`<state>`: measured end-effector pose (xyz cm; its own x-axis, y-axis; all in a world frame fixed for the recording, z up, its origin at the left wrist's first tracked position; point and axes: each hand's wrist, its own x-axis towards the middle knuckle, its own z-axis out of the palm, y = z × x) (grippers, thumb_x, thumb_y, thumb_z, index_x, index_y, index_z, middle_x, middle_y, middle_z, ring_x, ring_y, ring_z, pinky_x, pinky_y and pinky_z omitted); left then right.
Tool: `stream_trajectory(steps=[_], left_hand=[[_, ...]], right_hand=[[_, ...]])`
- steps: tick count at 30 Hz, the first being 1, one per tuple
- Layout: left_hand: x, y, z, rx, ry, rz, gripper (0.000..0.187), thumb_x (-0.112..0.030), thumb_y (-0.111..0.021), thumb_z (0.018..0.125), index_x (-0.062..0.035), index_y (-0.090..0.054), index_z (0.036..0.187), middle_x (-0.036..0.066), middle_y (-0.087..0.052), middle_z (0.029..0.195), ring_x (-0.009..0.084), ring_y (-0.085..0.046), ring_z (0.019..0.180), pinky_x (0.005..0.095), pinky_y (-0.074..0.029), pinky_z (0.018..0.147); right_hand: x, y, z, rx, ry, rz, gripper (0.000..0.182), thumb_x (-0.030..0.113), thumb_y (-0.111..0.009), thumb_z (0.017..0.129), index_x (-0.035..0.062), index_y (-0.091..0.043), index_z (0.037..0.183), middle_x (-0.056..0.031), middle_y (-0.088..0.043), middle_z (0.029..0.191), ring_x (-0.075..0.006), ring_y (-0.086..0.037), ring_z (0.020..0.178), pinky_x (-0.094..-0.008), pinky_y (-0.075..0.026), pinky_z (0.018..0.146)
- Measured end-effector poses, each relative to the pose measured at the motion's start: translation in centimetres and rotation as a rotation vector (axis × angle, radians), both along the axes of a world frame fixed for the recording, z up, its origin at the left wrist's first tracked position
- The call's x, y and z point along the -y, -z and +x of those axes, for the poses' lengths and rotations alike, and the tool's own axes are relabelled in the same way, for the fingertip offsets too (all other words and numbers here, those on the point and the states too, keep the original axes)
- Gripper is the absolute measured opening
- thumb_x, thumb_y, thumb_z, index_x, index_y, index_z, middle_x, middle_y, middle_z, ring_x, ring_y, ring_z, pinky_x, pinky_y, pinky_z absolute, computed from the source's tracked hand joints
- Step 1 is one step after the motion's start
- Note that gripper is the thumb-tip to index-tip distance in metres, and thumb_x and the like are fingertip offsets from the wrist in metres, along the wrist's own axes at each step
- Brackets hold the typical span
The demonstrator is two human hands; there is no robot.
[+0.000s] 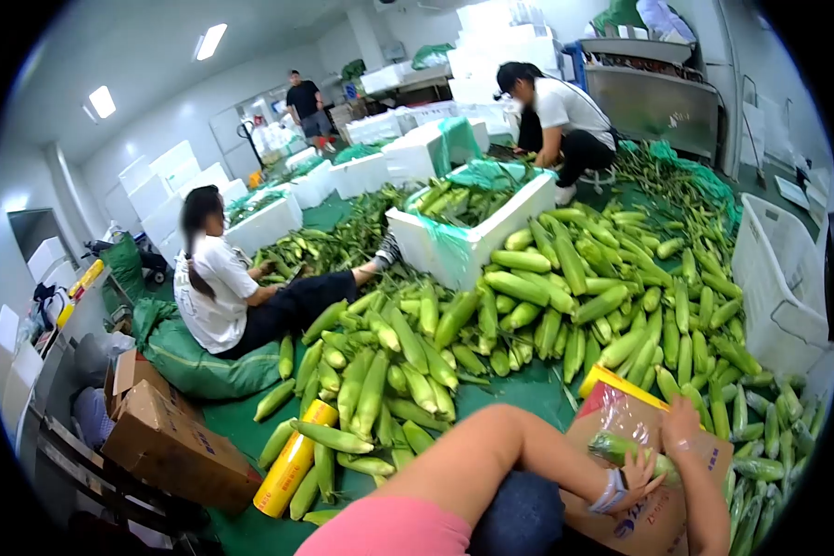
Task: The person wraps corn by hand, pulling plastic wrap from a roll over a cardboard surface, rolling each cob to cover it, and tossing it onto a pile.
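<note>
An ear of corn [612, 447] in its green husk lies on a cardboard box [653, 519] in front of me. My left hand [641, 475], with a pale band at the wrist, rests on the right part of this ear, fingers spread. Just beyond it, my right hand [682, 424] is at the box's far right edge, near a yellow roll or carton [607, 378]. Blur hides how its fingers are set. Clear film seems to lie around the ear, but its edges cannot be made out.
A large corn pile [528, 287] spreads ahead. Wrapped ears [760, 468] lie at right below a white crate [778, 278]. A yellow roll [296, 459] and cartons [181, 445] are at left. Seated person [227, 296], crouching person [565, 120], standing person [304, 102]; foam box [445, 246] mid-floor.
</note>
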<state>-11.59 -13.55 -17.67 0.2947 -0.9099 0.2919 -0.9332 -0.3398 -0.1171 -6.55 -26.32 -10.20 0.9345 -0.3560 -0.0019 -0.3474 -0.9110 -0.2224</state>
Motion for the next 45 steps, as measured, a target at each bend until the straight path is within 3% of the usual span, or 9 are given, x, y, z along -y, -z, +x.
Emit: stream_trajectory(steps=[8, 13, 18, 20, 24, 31, 37, 40, 45], left_hand=[[5.8, -4.4, 11.6, -0.631, -0.027, 0.156, 0.082, -0.031, -0.086, 0.04, -0.0086, -0.056, 0.113, 0.018, -0.058, 0.105, 0.0343, -0.047, 0.112, 0.0472, -0.04, 0.091], [3.7, -2.8, 10.3, -0.655, 0.406, 0.299, 0.068, -0.03, -0.082, 0.05, -0.0067, -0.058, 0.109, 0.018, -0.062, 0.1, 0.0297, -0.059, 0.093, 0.0365, -0.045, 0.084], [-3.0, -5.8, 5.8, -1.16, 0.968, 1.789, 0.053, -0.018, -0.073, 0.067, -0.0051, -0.055, 0.115, 0.009, -0.059, 0.107, 0.0193, -0.054, 0.096, 0.0327, -0.041, 0.086], [-6.5, -5.7, 6.6, -1.372, 0.969, 1.648, 0.052, -0.012, -0.069, 0.072, -0.0019, -0.05, 0.12, 0.01, -0.057, 0.11, 0.0184, -0.052, 0.098, 0.0314, -0.04, 0.087], [-12.5, -7.9, 9.5, -2.74, -0.066, 0.863, 0.058, -0.018, -0.072, 0.072, -0.0016, -0.044, 0.12, 0.012, -0.057, 0.097, 0.0178, -0.059, 0.079, 0.0314, -0.05, 0.064], [-8.8, -12.7, 10.6, -1.943, -0.092, -0.949, 0.037, -0.024, -0.064, 0.08, -0.0043, -0.049, 0.108, 0.007, -0.059, 0.094, 0.0119, -0.056, 0.076, 0.0256, -0.048, 0.068], [-9.2, -16.3, 7.0, -2.285, 0.268, -1.098, 0.039, -0.022, -0.063, 0.081, -0.0052, -0.044, 0.111, 0.007, -0.058, 0.093, 0.0144, -0.058, 0.077, 0.0272, -0.049, 0.067], [-9.5, -16.6, 8.1, -1.257, 0.077, -1.184, 0.05, -0.028, -0.067, 0.078, -0.0025, -0.045, 0.114, 0.006, -0.059, 0.088, 0.015, -0.059, 0.078, 0.0267, -0.047, 0.07], [-12.2, -18.8, 10.5, -0.807, -0.25, -0.694, 0.049, -0.044, -0.068, 0.074, 0.0037, -0.061, 0.063, 0.015, -0.055, 0.052, 0.0215, -0.058, 0.05, 0.0332, -0.049, 0.054]], right_hand=[[11.2, 7.8, 4.3, -0.301, 0.019, -0.173, 0.032, 0.031, -0.075, 0.061, 0.0052, -0.069, 0.08, -0.0195, -0.064, 0.09, -0.0316, -0.061, 0.091, -0.0348, -0.048, 0.082], [10.2, 6.9, 4.0, -0.381, 0.058, -0.159, 0.033, 0.03, -0.079, 0.061, 0.0062, -0.07, 0.082, -0.0165, -0.065, 0.091, -0.0294, -0.062, 0.088, -0.0346, -0.048, 0.081], [9.6, 6.8, 2.6, -0.331, 0.013, -0.053, 0.03, 0.029, -0.072, 0.07, 0.0019, -0.068, 0.084, -0.018, -0.064, 0.093, -0.0315, -0.062, 0.089, -0.0362, -0.048, 0.08], [8.2, 6.2, 1.2, -0.247, 0.039, 0.014, 0.032, 0.025, -0.065, 0.076, -0.0033, -0.063, 0.09, -0.0219, -0.063, 0.094, -0.0348, -0.061, 0.089, -0.0387, -0.048, 0.078], [7.8, 7.6, -1.0, -0.04, -0.088, 0.1, 0.036, 0.025, -0.062, 0.076, -0.0046, -0.05, 0.093, -0.0264, -0.053, 0.1, -0.0396, -0.052, 0.095, -0.0432, -0.043, 0.082], [-3.4, 1.3, -6.0, 0.083, -0.382, 0.846, 0.045, 0.022, -0.066, 0.076, -0.0033, -0.049, 0.11, -0.0197, -0.053, 0.107, -0.03, -0.053, 0.098, -0.0347, -0.043, 0.084], [-11.3, -1.8, -10.0, -0.125, -0.191, 2.155, 0.031, 0.015, -0.069, 0.076, 0.001, -0.052, 0.097, -0.008, -0.058, 0.076, -0.0157, -0.057, 0.068, -0.0287, -0.047, 0.059], [-9.9, -2.1, -10.6, -0.355, -0.07, 1.8, 0.022, 0.014, -0.068, 0.076, 0.0015, -0.054, 0.088, -0.0073, -0.058, 0.069, -0.017, -0.059, 0.064, -0.0298, -0.047, 0.055], [-8.2, -5.6, -10.5, 0.47, -0.173, 0.639, 0.015, 0.003, -0.064, 0.068, 0.0018, -0.055, 0.08, -0.0089, -0.052, 0.061, -0.0252, -0.055, 0.057, -0.0356, -0.042, 0.051]])
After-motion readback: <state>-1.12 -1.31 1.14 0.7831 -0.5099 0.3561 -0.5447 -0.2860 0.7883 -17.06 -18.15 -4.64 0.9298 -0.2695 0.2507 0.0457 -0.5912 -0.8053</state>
